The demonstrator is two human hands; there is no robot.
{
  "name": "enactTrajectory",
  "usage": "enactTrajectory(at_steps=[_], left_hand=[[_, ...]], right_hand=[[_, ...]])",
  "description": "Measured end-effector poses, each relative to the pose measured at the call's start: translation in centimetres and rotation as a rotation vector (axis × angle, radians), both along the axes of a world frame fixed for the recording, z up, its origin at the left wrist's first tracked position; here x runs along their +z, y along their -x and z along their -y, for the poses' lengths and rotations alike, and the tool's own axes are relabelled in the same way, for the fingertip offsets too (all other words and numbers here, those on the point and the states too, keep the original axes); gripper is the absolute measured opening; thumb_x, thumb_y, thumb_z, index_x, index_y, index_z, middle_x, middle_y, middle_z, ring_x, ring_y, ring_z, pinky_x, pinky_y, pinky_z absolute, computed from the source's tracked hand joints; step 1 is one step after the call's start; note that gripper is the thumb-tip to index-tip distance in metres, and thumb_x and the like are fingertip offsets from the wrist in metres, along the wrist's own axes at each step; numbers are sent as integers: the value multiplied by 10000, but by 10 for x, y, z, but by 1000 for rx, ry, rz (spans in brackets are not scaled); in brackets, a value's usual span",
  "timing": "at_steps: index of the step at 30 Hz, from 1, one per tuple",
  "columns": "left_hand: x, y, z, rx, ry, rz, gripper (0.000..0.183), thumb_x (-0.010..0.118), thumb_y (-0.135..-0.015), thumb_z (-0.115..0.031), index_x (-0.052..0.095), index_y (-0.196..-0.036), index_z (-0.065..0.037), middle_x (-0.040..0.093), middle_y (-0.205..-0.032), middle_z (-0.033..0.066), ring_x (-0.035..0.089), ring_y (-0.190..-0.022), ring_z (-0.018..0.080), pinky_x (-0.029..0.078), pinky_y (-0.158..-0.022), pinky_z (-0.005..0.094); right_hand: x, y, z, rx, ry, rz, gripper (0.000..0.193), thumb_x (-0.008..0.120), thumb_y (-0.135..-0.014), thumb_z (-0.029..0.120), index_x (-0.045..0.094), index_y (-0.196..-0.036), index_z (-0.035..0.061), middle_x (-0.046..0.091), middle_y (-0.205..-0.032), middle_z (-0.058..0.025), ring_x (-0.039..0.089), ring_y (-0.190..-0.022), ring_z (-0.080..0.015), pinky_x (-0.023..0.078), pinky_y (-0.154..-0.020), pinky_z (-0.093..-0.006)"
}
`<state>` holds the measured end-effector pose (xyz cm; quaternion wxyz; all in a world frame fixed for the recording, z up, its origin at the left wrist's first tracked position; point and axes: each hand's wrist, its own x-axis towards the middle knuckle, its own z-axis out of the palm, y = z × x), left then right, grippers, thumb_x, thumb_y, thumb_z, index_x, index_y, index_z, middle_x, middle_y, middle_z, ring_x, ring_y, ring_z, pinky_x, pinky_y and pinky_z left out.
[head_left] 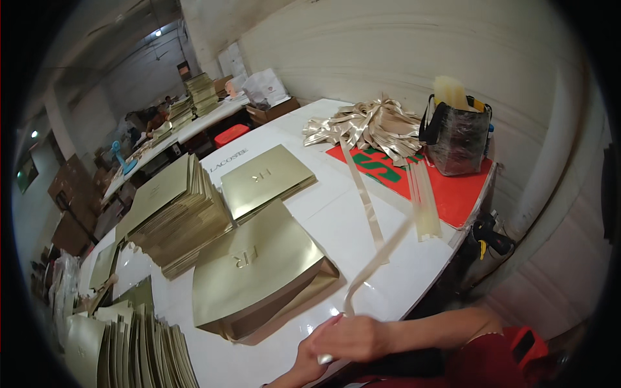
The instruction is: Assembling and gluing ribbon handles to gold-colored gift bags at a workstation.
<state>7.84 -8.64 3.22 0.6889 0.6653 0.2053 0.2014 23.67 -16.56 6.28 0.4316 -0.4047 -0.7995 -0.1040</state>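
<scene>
- The right hand (359, 337) is closing its fingers around a long, narrow, cream satin ribbon (370, 268); the ribbon is rising out of the fist, bending, then running away up and to the right, blurring at its far part.
- A short glossy piece is showing just below the fist, between the hands.
- The left hand (309, 357) is touching the right one from the left; its fingers are partly hiding, so I cannot tell whether it is also gripping.
- Both hands are hovering at the near edge of a white, glossy-topped bench (414, 284).
- A large metallic-gold paper bag (259, 268) is lying just beyond the hands, to the left; the ribbon is staying clear of it.
- A loose heap of shiny cream ribbons (372, 126) is lying well apart, at the far side; one flat cream strip (363, 194) is trailing from it toward the hands.
</scene>
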Motion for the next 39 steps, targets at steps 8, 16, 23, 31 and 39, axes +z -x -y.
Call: enactTrajectory(at_steps=[8, 16, 23, 31, 39], left_hand=[[-6, 109, -61, 110, 33, -394, 140, 710, -813, -142, 704, -874, -16, 624, -640, 6, 490, -524, 30, 362, -464, 179], [-20, 175, -64, 872, 315, -11, 135, 662, -838, -115, 616, -796, 4, 631, -669, 70, 627, -622, 180, 540, -644, 289], [-32, 144, -72, 808, 877, 307, 484, 435, -934, -495, 525, -679, -94, 506, -588, 21, 360, -387, 85, 259, -338, 211], [-1, -23, -107, 174, -1428, -635, 239, 715, -745, -219, 606, -855, -38, 586, -727, 143, 572, -638, 284, 479, -582, 367], [12, -71, -126, -111, -199, -680, 368, 660, -829, -252, 592, -1099, -10, 608, -1004, 71, 538, -993, 167, 433, -864, 317]], right_hand=[[-40, -199, 5, -654, 23, -1168, 152, 552, -916, 143, 619, -894, 8, 549, -680, 1, 519, -587, -76, 452, -560, -220], [-21, -134, -8, -289, -128, -2225, 61, 510, -898, 85, 549, -931, 52, 565, -809, -54, 524, -630, -108, 443, -590, -209], [-42, -66, -5, -371, 891, -1630, 88, 604, -825, 100, 577, -861, 24, 571, -661, -45, 478, -473, -85, 366, -413, -211], [-56, -19, -30, -108, 985, -1371, 182, 556, -910, 155, 614, -946, -14, 618, -750, -53, 569, -623, -98, 461, -550, -241], [-58, -24, -26, -317, 963, -1389, 210, 576, -909, 171, 597, -896, -37, 620, -716, -60, 540, -548, -77, 464, -484, -238]])
